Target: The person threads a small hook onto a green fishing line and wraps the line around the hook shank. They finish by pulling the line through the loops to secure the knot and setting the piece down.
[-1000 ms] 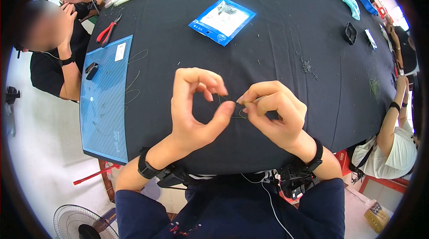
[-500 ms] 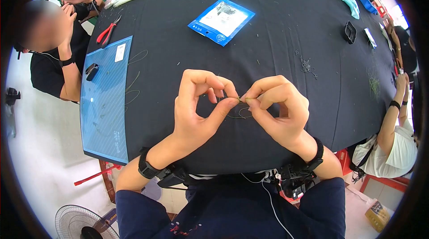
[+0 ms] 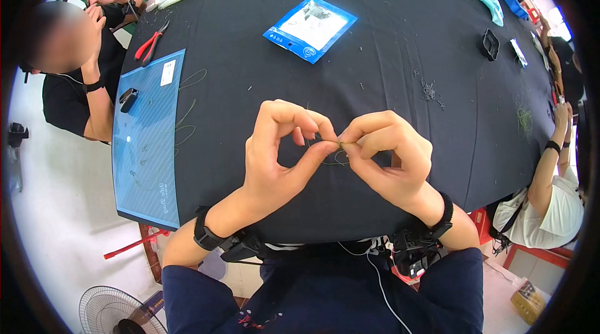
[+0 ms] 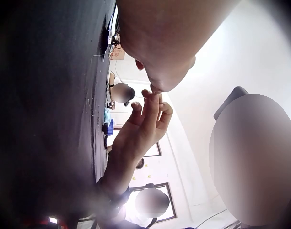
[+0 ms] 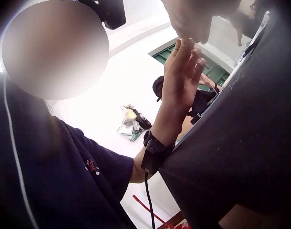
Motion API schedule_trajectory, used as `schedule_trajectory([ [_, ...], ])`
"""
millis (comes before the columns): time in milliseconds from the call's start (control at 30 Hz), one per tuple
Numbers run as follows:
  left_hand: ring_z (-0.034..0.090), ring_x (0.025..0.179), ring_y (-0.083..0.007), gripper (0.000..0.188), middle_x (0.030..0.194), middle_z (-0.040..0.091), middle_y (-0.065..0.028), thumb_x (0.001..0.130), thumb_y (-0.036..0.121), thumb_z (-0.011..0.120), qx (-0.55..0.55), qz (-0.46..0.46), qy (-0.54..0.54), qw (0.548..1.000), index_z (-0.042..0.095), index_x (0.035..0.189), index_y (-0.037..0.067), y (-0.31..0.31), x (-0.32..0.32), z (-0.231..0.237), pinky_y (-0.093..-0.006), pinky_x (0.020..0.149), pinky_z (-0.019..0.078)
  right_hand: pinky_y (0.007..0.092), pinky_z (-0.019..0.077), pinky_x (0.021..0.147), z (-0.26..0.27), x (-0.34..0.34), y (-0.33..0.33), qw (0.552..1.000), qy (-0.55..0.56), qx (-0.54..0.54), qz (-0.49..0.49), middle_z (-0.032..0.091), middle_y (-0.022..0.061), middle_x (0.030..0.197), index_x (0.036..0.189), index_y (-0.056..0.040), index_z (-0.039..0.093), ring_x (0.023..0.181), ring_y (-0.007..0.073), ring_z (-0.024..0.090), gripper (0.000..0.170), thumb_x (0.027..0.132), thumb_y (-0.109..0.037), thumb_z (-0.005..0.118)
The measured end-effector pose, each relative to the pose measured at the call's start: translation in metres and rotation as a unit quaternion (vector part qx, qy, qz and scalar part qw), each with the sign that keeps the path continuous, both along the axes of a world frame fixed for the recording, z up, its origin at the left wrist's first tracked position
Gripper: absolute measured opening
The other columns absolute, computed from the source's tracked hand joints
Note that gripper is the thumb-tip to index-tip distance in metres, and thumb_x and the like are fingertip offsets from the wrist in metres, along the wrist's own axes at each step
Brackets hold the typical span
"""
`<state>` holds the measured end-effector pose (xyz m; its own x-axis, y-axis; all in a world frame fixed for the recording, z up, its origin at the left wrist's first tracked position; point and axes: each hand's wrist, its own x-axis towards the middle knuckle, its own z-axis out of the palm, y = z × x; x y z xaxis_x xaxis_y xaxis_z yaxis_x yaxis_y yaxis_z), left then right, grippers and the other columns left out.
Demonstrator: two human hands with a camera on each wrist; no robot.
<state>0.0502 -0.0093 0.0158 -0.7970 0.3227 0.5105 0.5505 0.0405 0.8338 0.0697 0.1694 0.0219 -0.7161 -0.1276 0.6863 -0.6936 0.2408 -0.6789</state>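
Observation:
Above the black cloth, the left hand and right hand meet at their fingertips, each pinching a thin greenish line between thumb and index finger. A small loop of the line hangs just below the fingertips; whatever detail lies between them is too small to tell. In the left wrist view the left hand fills the top and touches the right hand. The right wrist view has the left hand upright, its tips against the right hand.
A blue-and-white packet lies beyond the hands. On the left are a blue mat, red-handled pliers and loops of line. Dark tangled thread and a black tray lie on the right. Other people sit at both sides.
The left hand's thumb and index finger, apart a second ago, have closed together on the line and moved right to the right hand's fingertips. The right hand has barely moved.

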Motion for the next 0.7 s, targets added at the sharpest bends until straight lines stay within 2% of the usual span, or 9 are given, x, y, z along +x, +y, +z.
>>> schedule_trajectory([
  [300, 0.056, 0.073, -0.0081, 0.033, 0.084, 0.065, -0.0047, 0.079, -0.002, 0.068, 0.005, -0.004, 0.021, 1.0, 0.044, 0.1, 0.007, 0.0003, -0.0001, 0.0014, -0.0216, 0.061, 0.0394, 0.0252, 0.0483, 0.06, 0.0002, 0.0005, 0.0005, 1.0, -0.019, -0.007, 0.002, 0.064, 0.0086, 0.08, 0.073, -0.004, 0.053, 0.069, 0.0183, 0.062, 0.026, 0.063, 0.014, 0.069],
  [400, 0.057, 0.074, -0.0096, 0.036, 0.086, 0.064, -0.0061, 0.079, -0.005, 0.067, -0.019, -0.035, 0.059, 0.997, 0.042, 0.103, 0.007, -0.0087, -0.0033, 0.0017, -0.0217, 0.061, 0.0395, 0.0253, 0.0487, 0.061, -0.0006, 0.0006, 0.0001, 1.0, -0.022, -0.011, 0.006, 0.064, 0.009, 0.08, 0.073, -0.0043, 0.053, 0.069, 0.0184, 0.062, 0.026, 0.063, 0.013, 0.069],
  [500, 0.053, 0.076, -0.0127, 0.043, 0.086, 0.06, -0.0107, 0.077, -0.01, 0.064, 0.007, 0.004, 0.067, 0.998, 0.038, 0.106, 0.008, -0.0033, -0.0018, 0.0054, -0.0245, 0.067, 0.041, 0.0255, 0.0492, 0.06, 0.0003, 0.0011, 0.0, 0.999, -0.021, -0.023, 0.042, 0.064, 0.0095, 0.081, 0.075, -0.0044, 0.054, 0.07, 0.0184, 0.063, 0.026, 0.063, 0.013, 0.069],
  [600, 0.059, 0.079, -0.011, 0.047, 0.091, 0.063, -0.0093, 0.074, -0.011, 0.067, 0.007, -0.014, 0.096, 0.995, 0.039, 0.107, 0.007, -0.0053, -0.0063, 0.0042, -0.0211, 0.063, 0.0416, 0.0255, 0.0494, 0.059, 0.0, 0.0002, 0.0002, 0.999, 0.006, -0.011, 0.046, 0.064, 0.0098, 0.081, 0.076, -0.0041, 0.054, 0.069, 0.0185, 0.063, 0.026, 0.063, 0.013, 0.069],
  [700, 0.06, 0.082, -0.0106, 0.048, 0.09, 0.063, -0.0089, 0.073, -0.012, 0.069, -0.001, -0.054, 0.103, 0.993, 0.039, 0.107, 0.007, -0.0056, -0.0054, 0.0075, -0.0208, 0.064, 0.0424, 0.0253, 0.0492, 0.057, 0.0003, -0.0013, 0.0007, 0.999, 0.03, -0.009, 0.045, 0.064, 0.0097, 0.081, 0.077, -0.0038, 0.054, 0.068, 0.0185, 0.063, 0.026, 0.063, 0.013, 0.069],
])
